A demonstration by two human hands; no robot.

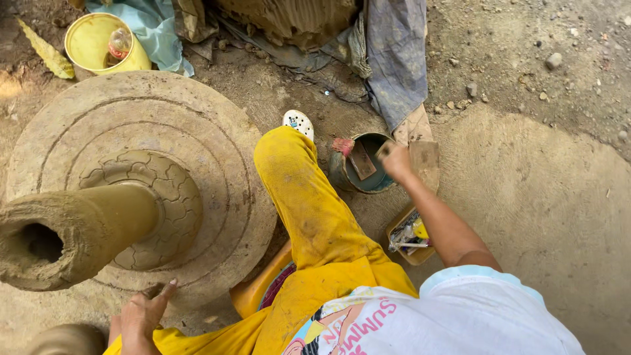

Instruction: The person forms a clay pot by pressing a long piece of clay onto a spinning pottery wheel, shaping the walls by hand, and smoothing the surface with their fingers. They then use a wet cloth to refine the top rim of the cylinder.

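Head view: right hand (396, 161) at frame centre-right grips a small tool over the teal water pot (363, 164), while left hand (141, 319), fingers loosely spread and empty, rests lower left at the wheel's (217, 131) rim, nearer the clay cylinder (79, 230).

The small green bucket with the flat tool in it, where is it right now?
In the head view the green bucket stands on the dirt ground right of the yellow trouser leg, under the right hand, with a small tray of tools just below it.
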